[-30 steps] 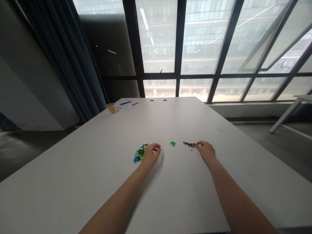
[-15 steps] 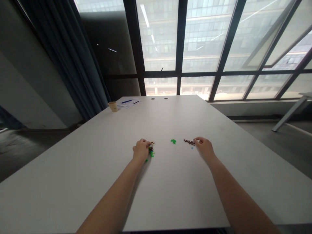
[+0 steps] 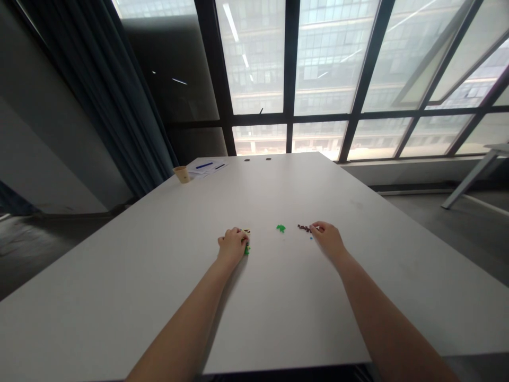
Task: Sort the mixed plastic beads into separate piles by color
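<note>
My left hand (image 3: 232, 244) rests over a mixed heap of tiny coloured pieces (image 3: 247, 249), its fingers curled down and closed at the heap's edge. Green, yellow and dark bits peek out beside the fingers; the rest of the heap is covered. My right hand (image 3: 327, 236) has thumb and fingertips pinched together at the right end of a row of small dark red pieces (image 3: 303, 227). Whatever lies in either pinch is too small to make out. A single blue piece (image 3: 310, 238) lies just below the row. Between the hands sits a small green cluster (image 3: 281, 228).
The white table (image 3: 270, 297) stretches forward to the windows. At its far left stand a tan paper cup (image 3: 182, 174) and papers (image 3: 194, 171) with a blue pen (image 3: 204, 165) on them. Two dark round spots mark the far edge.
My left hand has shifted slightly right over the mixed heap and hides more of it. My right hand has moved a little left, covering the end of the dark red row. The view has tilted slightly.
</note>
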The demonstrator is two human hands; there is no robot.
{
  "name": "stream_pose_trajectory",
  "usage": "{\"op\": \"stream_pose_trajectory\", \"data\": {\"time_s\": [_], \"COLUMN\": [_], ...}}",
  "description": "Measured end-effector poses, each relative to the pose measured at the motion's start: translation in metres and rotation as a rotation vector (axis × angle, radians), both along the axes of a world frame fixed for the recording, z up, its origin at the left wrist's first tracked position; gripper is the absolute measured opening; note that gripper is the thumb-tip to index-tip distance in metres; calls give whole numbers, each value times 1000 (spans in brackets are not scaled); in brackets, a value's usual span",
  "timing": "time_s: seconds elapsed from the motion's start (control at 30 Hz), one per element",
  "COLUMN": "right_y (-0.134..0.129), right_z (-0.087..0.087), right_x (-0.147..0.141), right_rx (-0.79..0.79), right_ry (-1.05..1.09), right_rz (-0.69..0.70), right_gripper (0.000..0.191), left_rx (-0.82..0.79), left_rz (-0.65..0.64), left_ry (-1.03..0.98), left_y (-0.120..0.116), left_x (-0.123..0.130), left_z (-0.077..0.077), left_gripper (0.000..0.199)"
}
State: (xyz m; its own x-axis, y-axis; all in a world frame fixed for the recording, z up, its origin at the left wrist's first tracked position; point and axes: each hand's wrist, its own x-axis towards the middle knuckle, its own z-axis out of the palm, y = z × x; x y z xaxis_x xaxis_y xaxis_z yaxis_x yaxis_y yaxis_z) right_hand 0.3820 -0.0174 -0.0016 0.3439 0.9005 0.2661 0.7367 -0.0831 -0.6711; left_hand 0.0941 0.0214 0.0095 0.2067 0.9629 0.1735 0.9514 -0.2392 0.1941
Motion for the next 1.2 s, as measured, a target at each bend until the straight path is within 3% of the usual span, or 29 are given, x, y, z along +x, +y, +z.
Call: {"op": "stream_pose_trajectory", "data": {"time_s": [0.2, 0.4, 0.63, 0.77, 0.93, 1.2], "right_y": [0, -1, -3, -4, -4, -7], "right_z": [-2, 0, 2, 5, 7, 8], "right_x": [1, 0, -2, -5, -8, -15], "right_rx": [10, 9, 14, 20, 18, 23], "right_ry": [1, 10, 8, 17, 15, 48], "right_rz": [8, 8, 23, 28, 43, 95], "right_gripper": [33, 32, 32, 31, 30, 27], "left_rx": [30, 74, -8, -99, -110, 122], "left_rz": [1, -2, -167, -162, -205, -388], "left_ry": [27, -70, -615, -781, -784, -643], "left_y": [-3, 0, 3, 0, -9, -25], "left_x": [3, 3, 6, 13, 21, 28], "left_z": [2, 2, -6, -6, 2, 10], "left_gripper": [20, 18, 16, 18, 19, 24]}}
